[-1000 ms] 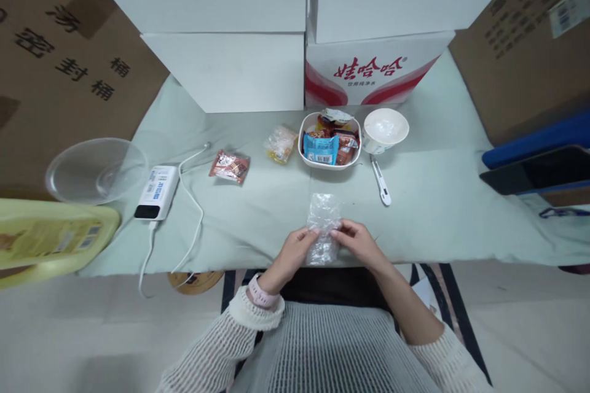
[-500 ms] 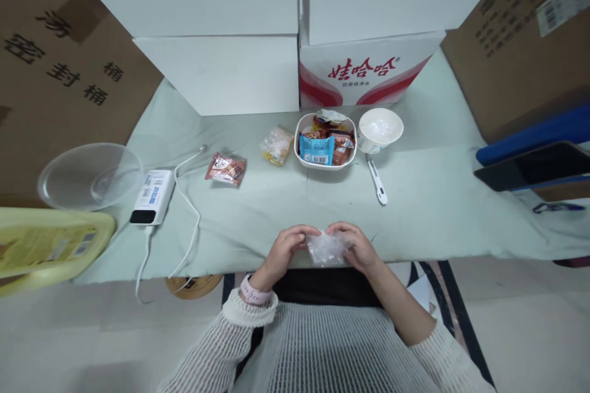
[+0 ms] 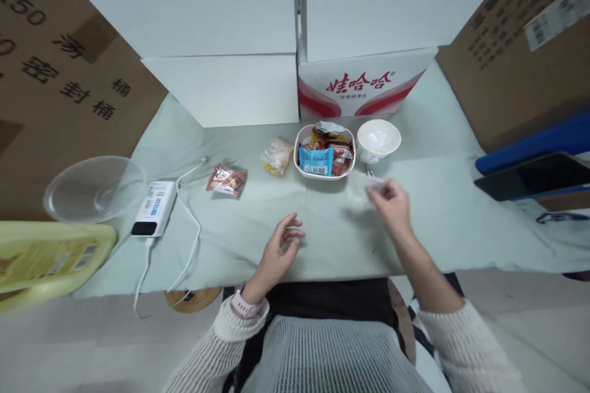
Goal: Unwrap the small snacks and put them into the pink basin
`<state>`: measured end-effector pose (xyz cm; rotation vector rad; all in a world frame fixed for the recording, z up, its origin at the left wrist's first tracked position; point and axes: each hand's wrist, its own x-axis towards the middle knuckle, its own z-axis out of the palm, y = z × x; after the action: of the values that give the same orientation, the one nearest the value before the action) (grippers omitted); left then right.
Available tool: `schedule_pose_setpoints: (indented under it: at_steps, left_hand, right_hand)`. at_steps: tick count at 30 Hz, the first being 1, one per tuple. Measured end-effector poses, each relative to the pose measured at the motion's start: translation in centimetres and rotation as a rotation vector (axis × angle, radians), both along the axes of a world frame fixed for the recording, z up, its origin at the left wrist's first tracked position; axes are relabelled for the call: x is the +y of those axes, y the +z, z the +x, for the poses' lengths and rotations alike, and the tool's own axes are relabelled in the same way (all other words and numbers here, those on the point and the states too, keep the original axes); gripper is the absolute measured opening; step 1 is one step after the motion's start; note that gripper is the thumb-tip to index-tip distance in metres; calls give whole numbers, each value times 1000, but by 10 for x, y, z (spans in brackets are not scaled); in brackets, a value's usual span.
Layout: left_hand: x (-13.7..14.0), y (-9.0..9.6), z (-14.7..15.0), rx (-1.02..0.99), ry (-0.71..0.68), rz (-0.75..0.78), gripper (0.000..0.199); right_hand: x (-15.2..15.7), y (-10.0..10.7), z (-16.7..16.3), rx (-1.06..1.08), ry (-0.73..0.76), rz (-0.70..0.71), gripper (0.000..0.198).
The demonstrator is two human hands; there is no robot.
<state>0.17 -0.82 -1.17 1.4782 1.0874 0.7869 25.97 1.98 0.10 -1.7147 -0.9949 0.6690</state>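
Note:
My right hand (image 3: 391, 204) pinches a clear plastic wrapper (image 3: 358, 188), blurred by motion, above the cloth in front of a white paper bowl (image 3: 378, 141). Partly hidden behind that hand lies a white utility knife. My left hand (image 3: 279, 250) hovers over the near part of the table, fingers loosely apart and holding nothing. Beyond it, a square white bowl (image 3: 324, 177) is filled with several packaged snacks, a blue packet (image 3: 316, 161) at its front. To the left of this bowl lie a clear-and-yellow snack packet (image 3: 277, 156) and a brown snack packet (image 3: 227, 180).
On the left are a power bank (image 3: 155, 207) with a white cable (image 3: 196, 224), a clear plastic lid (image 3: 96, 189) and a yellow container (image 3: 55, 261). White boxes (image 3: 221, 91) line the back. A dark tablet-like slab (image 3: 534, 178) juts in from the right.
My right hand has moved forward and right, carrying the plastic wrapper toward the paper bowl. My left hand has let go of the wrapper and opened.

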Motion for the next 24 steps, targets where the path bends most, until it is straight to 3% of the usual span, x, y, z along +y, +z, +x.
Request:
schedule_pose_setpoints:
  at_steps: [2,4,7,10,12,15,17,19,22,24]
  left_hand:
    - [11,4,-10,80,51,61,33]
    - [21,8,-21,189,79,138,25]
    - [38,12,-38,371,133,269,22]
    - [63,12,-55,570,239,389,24]
    - [83,11,-67,712,331,447,31]
    - [114,7,-80,889,474,420,60]
    - [128,3,-83,947,491,367,74]
    - [132,-1,-81,955,443,358,72]
    - [119,-7,-68,934,365,417,65]
    - [100,-9,-54,869,329,450,62]
  right_hand:
    - [36,16,30,-354,-182,133,11]
    - [73,28,50,-646,-187,125,13]
    - [120,31,61,-865,-26,-141,20]
    - [148,23,59,-842,238,-474,11]
    - [155,20,59,-806,348,-585,20]
    - [144,23,57,-864,295,-510,31]
    - [125,29,52,-913,179,-309,33]
    - [99,33,40,-884,147,-99,31]
    - [52,30,8,-668,334,70,25]
    - [23,20,-20,-438,505,71,22]
